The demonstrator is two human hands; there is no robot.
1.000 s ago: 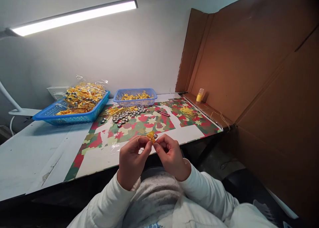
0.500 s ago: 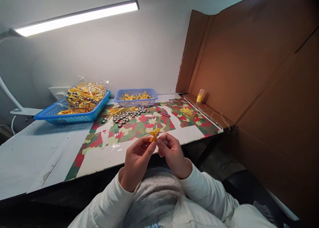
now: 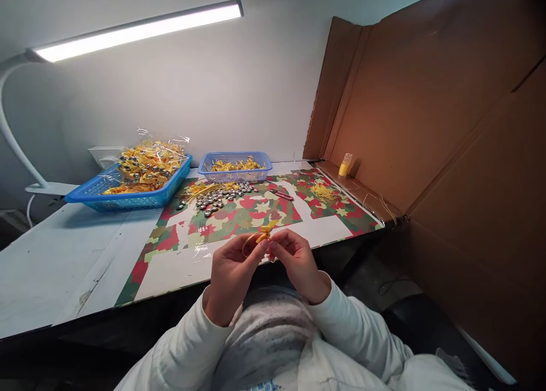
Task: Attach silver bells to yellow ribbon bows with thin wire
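Observation:
My left hand [image 3: 234, 268] and my right hand [image 3: 300, 261] meet above the table's front edge, fingers pinched together. Between their fingertips is a yellow ribbon bow [image 3: 266, 230] with a thin yellow cord looping out by the left fingers. The left fingers are closed on the bow's lower part. My right thumb and forefinger pinch right beside it; what they grip is too small to make out. Behind the hands, silver bells [image 3: 213, 200] lie in a loose group, with yellow ribbon pieces [image 3: 200, 190] at their back left.
A large blue basket [image 3: 169, 193] heaped with yellow bows and bells stands at the left, a smaller blue basket [image 3: 268, 173] at the back. Red snips [image 3: 281, 195], yellow cord scraps [image 3: 323, 192] and a yellow bottle [image 3: 345, 167] lie or stand rightward. Cardboard [image 3: 426, 112] walls the right.
The yellow bow has tilted and turned between my fingertips, and the bell beside it no longer shows. The whole view has shifted slightly; both hands remain together.

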